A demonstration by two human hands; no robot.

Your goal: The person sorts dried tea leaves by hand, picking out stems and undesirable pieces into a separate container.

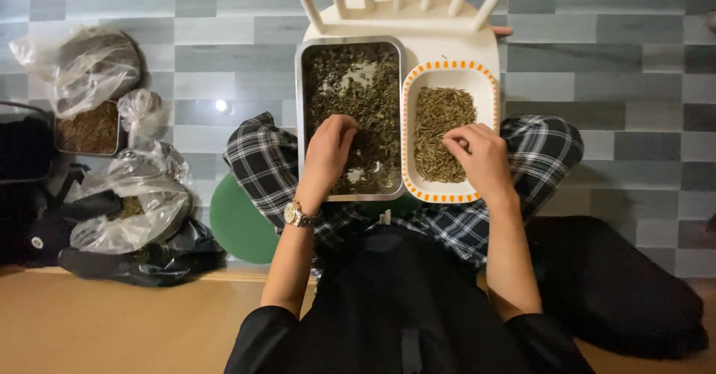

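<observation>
Palm-down, left hand (328, 149) in metal tray (301, 120)

**Around the work spot**

A white chair (418, 23) bears the trays, its spindles beyond the fingers. Left of the fingers, well apart, lie clear plastic bags (127, 195), a small container of brown bits (89, 129) and a black bag (149, 258). A green stool (239, 225) sits nearer.

Silver metal tray (300, 120), white dish (409, 139) rimmed orange — black-and-white plaid trousers (261, 161), grey tiled floor (634, 83).
</observation>
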